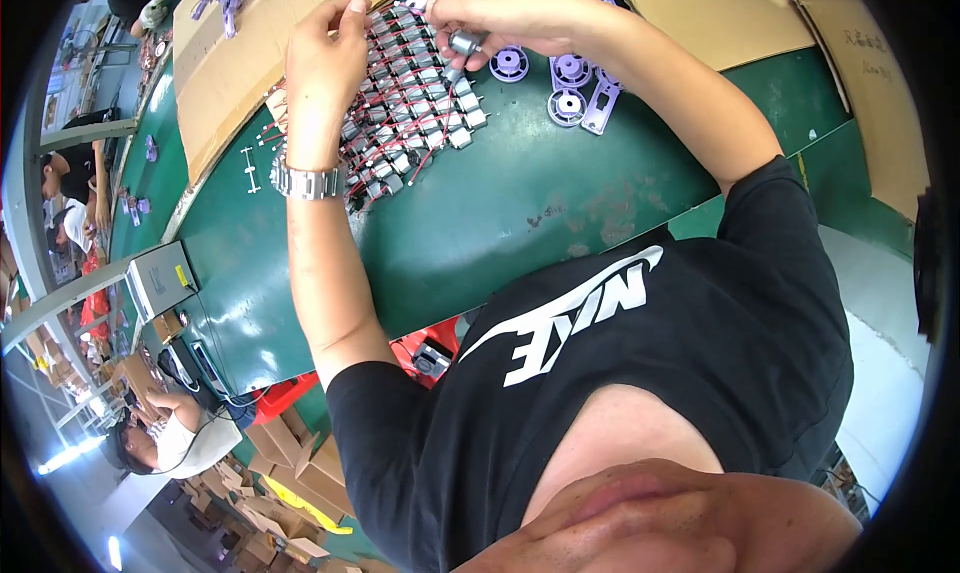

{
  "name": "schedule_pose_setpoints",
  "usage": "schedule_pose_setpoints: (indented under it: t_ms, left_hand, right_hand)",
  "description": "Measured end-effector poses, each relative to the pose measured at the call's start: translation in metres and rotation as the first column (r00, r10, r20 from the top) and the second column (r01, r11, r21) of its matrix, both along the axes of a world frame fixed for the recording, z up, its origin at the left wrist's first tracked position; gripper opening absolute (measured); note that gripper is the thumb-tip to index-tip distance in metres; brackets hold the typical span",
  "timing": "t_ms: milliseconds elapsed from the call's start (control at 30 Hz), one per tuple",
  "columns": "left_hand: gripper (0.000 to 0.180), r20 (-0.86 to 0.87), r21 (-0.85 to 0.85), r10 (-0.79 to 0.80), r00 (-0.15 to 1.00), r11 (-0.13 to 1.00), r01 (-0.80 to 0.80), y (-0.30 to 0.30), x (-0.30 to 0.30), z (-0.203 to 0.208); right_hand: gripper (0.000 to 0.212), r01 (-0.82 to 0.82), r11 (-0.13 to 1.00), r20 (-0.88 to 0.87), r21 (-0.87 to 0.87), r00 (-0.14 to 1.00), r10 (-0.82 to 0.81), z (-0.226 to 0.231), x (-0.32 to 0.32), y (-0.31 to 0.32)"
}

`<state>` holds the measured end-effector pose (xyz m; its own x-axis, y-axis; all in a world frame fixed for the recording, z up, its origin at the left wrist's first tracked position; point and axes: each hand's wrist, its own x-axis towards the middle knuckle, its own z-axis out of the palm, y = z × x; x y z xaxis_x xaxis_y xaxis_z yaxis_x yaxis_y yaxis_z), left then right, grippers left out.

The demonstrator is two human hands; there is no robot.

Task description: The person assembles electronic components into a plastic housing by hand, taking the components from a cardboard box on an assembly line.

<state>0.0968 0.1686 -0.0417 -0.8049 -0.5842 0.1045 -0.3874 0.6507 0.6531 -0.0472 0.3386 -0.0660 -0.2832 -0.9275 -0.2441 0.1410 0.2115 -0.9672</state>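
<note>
My right hand (505,11) curls its fingers round a small silver motor (464,43), held just above the table. Rows of similar small motors (415,93) with red wires lie packed together between and below my hands. My left hand (328,48), with a metal watch on its wrist, is closed at the left edge of these rows, thumb pressed to the forefinger. Whatever is in that pinch, if anything, is too small to make out. Purple round plastic parts (509,64) lie beside my right hand, and a longer purple part (600,103) is near them.
The green table (480,233) runs under everything. Cardboard sheets lie at the far left (230,83) and far right (720,13). A small white rod part (251,170) lies left of my watch. A grey box (160,281) stands leftward. Several people sit along the left.
</note>
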Motion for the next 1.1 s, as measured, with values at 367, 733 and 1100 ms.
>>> schedule_pose_setpoints:
  t_ms: [367,733,1100]
  left_hand:
    - [0.028,0.231,-0.42,-0.318,0.92,0.82,0.389,-0.004,-0.083,-0.035]
    - [0.033,-0.161,0.166,-0.184,0.97,0.963,0.21,0.014,-0.037,0.044]
    - [0.034,-0.302,0.206,-0.172,0.938,0.949,0.241,0.022,0.015,0.038]
  right_hand:
    - [0.023,0.242,0.906,-0.074,-0.347,0.956,-0.284,0.036,-0.059,0.007]
    - [0.019,0.17,0.817,-0.264,-0.551,0.893,-0.364,0.051,-0.04,0.022]
    - [0.016,0.014,0.835,-0.705,-0.55,0.528,-0.473,0.058,0.002,0.026]
